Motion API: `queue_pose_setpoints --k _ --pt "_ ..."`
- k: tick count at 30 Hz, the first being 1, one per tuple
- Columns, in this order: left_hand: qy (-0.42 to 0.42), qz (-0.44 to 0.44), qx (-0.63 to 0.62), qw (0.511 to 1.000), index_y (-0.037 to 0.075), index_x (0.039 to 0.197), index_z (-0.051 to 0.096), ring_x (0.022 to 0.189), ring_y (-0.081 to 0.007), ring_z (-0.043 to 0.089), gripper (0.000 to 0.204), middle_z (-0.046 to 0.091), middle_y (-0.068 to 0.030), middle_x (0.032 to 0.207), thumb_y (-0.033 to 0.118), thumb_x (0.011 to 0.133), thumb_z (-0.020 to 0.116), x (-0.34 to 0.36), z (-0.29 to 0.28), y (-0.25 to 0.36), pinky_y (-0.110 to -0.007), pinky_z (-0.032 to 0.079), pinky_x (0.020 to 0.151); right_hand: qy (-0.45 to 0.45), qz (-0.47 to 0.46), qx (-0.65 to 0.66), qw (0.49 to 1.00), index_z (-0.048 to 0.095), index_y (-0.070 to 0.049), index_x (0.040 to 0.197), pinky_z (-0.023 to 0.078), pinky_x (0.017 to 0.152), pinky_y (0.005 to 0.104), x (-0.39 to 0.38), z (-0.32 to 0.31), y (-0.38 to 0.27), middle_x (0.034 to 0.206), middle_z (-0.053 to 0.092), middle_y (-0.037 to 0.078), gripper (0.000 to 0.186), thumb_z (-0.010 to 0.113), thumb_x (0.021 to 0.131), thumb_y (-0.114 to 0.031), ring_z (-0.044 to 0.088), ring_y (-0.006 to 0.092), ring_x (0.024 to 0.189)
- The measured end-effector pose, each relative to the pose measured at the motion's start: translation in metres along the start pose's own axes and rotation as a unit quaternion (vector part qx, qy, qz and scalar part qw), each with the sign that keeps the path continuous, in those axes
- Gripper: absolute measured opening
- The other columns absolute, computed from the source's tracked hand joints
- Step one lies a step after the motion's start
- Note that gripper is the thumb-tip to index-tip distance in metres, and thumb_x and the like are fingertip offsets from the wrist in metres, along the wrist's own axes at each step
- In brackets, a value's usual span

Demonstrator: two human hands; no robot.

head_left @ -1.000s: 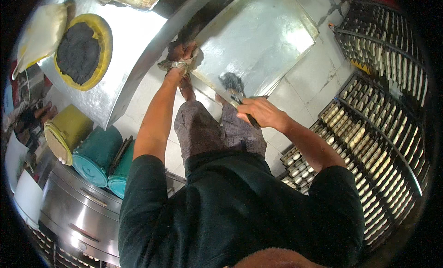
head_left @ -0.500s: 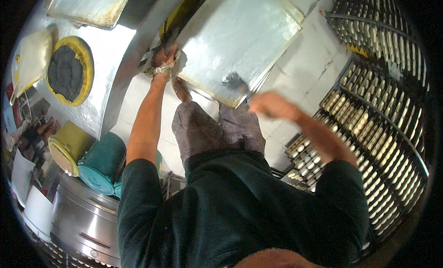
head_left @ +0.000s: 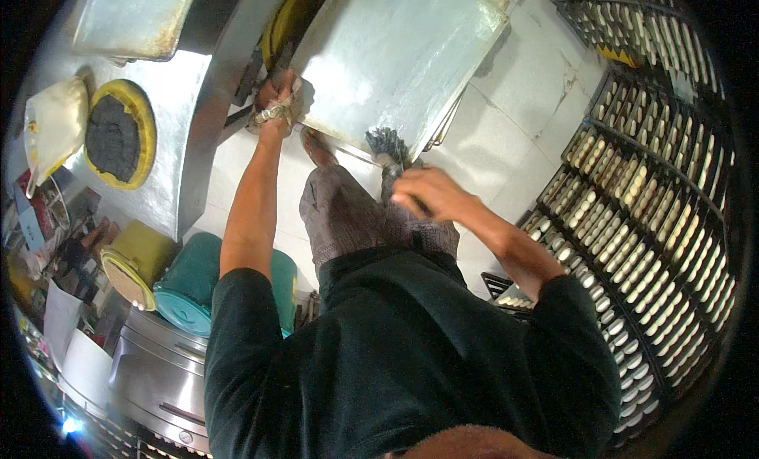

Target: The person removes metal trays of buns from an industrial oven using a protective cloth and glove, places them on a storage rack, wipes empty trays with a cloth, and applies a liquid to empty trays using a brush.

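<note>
My left hand (head_left: 277,91) is closed on a crumpled rag (head_left: 288,105) at the left edge of a large metal tray (head_left: 399,52). A brush (head_left: 386,140) with dark, messy bristles rests against the lower part of the tray's surface; my right hand (head_left: 433,192), slightly blurred, grips its handle. Left of me, a yellow-rimmed round bowl (head_left: 145,135) of dark paste sits on a steel surface (head_left: 192,87), beside a pale plastic bag (head_left: 55,119).
Another tray (head_left: 130,16) lies upper left. A yellow bucket (head_left: 142,253) and teal buckets (head_left: 186,285) stand left, above a steel appliance (head_left: 158,380). Racks (head_left: 632,222) holding rows of pale oval pieces fill the right. Tiled floor (head_left: 506,135) shows around the tray.
The view has shifted, and the tray and my left hand sit further left in it. My right hand swung right, then back left, the brush moving over the tray's lower part.
</note>
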State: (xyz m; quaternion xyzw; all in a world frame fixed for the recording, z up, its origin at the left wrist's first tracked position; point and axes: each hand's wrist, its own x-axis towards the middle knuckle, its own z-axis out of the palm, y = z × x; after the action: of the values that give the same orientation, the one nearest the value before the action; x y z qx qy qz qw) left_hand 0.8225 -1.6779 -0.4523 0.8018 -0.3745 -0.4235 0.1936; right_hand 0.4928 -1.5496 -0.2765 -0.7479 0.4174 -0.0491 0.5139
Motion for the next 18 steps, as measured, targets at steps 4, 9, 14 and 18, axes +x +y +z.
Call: queue_pose_setpoints --k 4,9,14,18 --pt "-0.087 0.029 -0.087 0.992 0.004 0.106 0.064 0.077 -0.0207 0.057 0.056 0.062 -0.0074 0.086 0.056 0.085 0.062 -0.015 -0.029 0.002 -0.034 0.048 0.071 0.33 0.09 0.36 0.868 0.056 -0.001 0.082 0.046 0.075 0.0324 -0.043 -0.029 0.034 0.074 0.056 0.007 0.022 0.053 0.095 -0.018 0.058 0.0178 0.076" --pt "-0.206 0.125 -0.002 0.97 -0.002 0.08 0.064 0.065 -0.0294 0.063 0.073 0.063 -0.0163 0.072 0.068 0.089 0.043 -0.139 -0.065 0.079 -0.044 0.051 0.063 0.489 0.025 0.695 0.527 0.055 -0.015 0.083 0.044 0.084 0.0414 -0.056 -0.018 0.055 0.078 0.06 0.006 0.025 0.053 0.096 -0.036 0.058 0.0226 0.08" --pt "-0.095 0.13 0.021 0.987 0.003 0.1 0.059 0.078 -0.0326 0.063 0.055 0.065 -0.0182 0.087 0.055 0.093 0.048 -0.207 -0.077 0.074 -0.045 0.05 0.071 0.539 0.0 0.63 0.559 0.051 -0.014 0.08 0.04 0.085 0.0374 -0.079 -0.015 0.034 0.074 0.057 0.006 0.027 0.051 0.098 -0.034 0.053 0.0206 0.077" --pt "-0.016 0.2 -0.008 0.98 0.003 0.106 0.06 0.084 -0.046 0.063 0.047 0.065 -0.0257 0.091 0.047 0.091 0.052 -0.246 -0.137 0.124 -0.05 0.05 0.073 0.526 -0.094 0.585 0.611 0.05 -0.018 0.078 0.037 0.086 0.0371 -0.088 -0.055 -0.046 0.072 0.052 0.004 0.028 0.049 0.098 -0.037 0.05 0.0203 0.078"
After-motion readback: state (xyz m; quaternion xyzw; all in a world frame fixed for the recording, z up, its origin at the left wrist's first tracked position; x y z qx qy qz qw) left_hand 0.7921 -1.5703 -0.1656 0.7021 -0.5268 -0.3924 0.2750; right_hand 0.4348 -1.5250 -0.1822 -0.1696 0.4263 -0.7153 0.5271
